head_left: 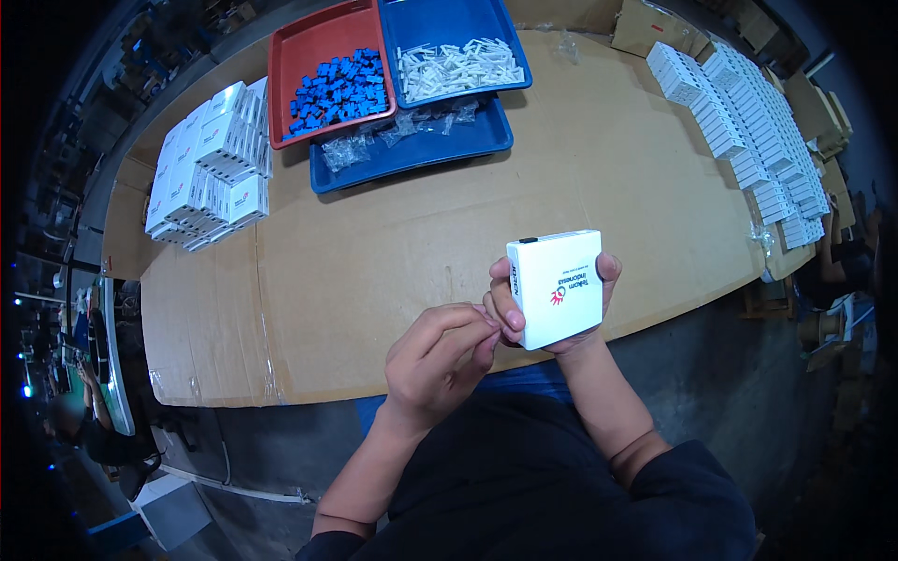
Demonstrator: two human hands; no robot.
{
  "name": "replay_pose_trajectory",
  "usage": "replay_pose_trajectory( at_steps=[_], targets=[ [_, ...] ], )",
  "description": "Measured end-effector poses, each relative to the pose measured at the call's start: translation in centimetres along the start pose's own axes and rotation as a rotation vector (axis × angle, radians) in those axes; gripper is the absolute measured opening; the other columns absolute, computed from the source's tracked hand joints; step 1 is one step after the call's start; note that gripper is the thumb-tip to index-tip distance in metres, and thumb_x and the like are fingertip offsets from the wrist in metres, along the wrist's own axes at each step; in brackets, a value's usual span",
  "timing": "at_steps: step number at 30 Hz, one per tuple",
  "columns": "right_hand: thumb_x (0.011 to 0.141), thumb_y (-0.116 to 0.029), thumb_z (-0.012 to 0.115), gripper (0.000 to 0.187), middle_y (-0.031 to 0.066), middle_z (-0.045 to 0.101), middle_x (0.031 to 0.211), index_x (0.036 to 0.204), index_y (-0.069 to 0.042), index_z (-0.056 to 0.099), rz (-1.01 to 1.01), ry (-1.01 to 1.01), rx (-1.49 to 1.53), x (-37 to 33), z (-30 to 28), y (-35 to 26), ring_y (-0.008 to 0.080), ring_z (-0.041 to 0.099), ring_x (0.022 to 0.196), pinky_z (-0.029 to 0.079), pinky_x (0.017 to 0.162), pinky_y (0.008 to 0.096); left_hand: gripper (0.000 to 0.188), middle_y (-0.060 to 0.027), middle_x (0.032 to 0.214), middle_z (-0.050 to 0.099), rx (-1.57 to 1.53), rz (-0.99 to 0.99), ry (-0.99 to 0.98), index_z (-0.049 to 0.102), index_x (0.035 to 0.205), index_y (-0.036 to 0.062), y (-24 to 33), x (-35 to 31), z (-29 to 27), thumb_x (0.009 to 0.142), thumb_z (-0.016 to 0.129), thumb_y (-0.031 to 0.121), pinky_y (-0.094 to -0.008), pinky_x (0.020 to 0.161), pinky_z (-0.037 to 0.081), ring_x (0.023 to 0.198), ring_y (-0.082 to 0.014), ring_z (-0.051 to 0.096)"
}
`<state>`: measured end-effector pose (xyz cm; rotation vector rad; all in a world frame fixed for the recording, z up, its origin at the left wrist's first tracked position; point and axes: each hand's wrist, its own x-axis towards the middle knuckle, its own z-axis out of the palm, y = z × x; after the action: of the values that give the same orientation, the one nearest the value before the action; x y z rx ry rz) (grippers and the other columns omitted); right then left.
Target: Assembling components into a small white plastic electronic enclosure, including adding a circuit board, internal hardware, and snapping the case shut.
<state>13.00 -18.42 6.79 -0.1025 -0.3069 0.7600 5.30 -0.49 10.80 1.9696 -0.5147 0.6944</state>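
My right hand [603, 280] grips a flat white square plastic box [566, 313] above the near part of the table. Its thumb and fingers wrap round opposite sides. Printed on the box's broad face is a red logo with dark lettering, and a small black piece [528, 240] sits on its top edge near the left corner. Just left of the box, my left hand [440, 351] is closed in a pinch, fingertips close to the right hand's fingers. Whatever the pinch holds, if anything, is hidden.
A cardboard-covered table [393, 252] bears stacked white boxes [210, 164] at left and long rows of them [748, 131] at right. Behind stand a red tray [318, 33] of blue parts, a blue tray [449, 21] of white parts, and a lower blue tray [421, 161] with clear plastic bags.
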Motion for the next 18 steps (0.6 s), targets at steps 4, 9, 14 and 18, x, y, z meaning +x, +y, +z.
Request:
replay_pose_trajectory(
  at_steps=[4, 9, 14, 18],
  targets=[
    [0.073, -0.076, 0.066, 0.118, 0.0322, 0.065, 0.092, 0.137, 0.021, 0.048, -0.002, -0.002, -0.040, 0.1, 0.2, -0.1, 0.0403, 0.069, 0.084, 0.056, 0.073, 0.0453, 0.026, -0.0105, 0.097, 0.071, -0.005, -0.031, -0.037, 0.073, 0.101, 0.0024, 0.1, 0.4, -0.4, 0.077, 0.083, -0.002, -0.0322, 0.069, 0.059, 0.084, -0.0241, 0.073],
    [0.074, -0.074, 0.067, 0.116, 0.0337, 0.064, 0.098, 0.137, 0.022, 0.048, -0.019, 0.033, 0.007, 0.1, 0.5, 0.0, 0.0416, 0.068, 0.084, 0.056, 0.074, 0.0480, 0.024, -0.0102, 0.097, 0.071, 0.016, -0.046, -0.059, 0.073, 0.100, 0.0024, 0.2, 0.6, -0.7, 0.079, 0.082, -0.001, -0.0320, 0.068, 0.058, 0.083, -0.0236, 0.073],
    [0.075, -0.073, 0.067, 0.115, 0.0342, 0.064, 0.103, 0.137, 0.022, 0.047, -0.030, 0.042, 0.010, 0.1, 0.4, 0.1, 0.0427, 0.068, 0.085, 0.056, 0.075, 0.0487, 0.022, -0.0099, 0.097, 0.071, 0.031, -0.043, -0.078, 0.072, 0.100, 0.0017, 0.1, 0.4, -0.9, 0.081, 0.081, -0.001, -0.0319, 0.066, 0.058, 0.082, -0.0228, 0.073],
    [0.075, -0.074, 0.066, 0.116, 0.0342, 0.064, 0.098, 0.137, 0.023, 0.046, -0.003, 0.014, -0.035, 0.2, 0.2, 0.0, 0.0426, 0.068, 0.085, 0.057, 0.075, 0.0462, 0.020, -0.0134, 0.098, 0.073, 0.000, -0.131, -0.120, 0.073, 0.101, -0.0018, 0.4, 0.3, -1.2, 0.082, 0.079, -0.006, -0.0319, 0.078, 0.059, 0.090, -0.0244, 0.074]
  ],
)
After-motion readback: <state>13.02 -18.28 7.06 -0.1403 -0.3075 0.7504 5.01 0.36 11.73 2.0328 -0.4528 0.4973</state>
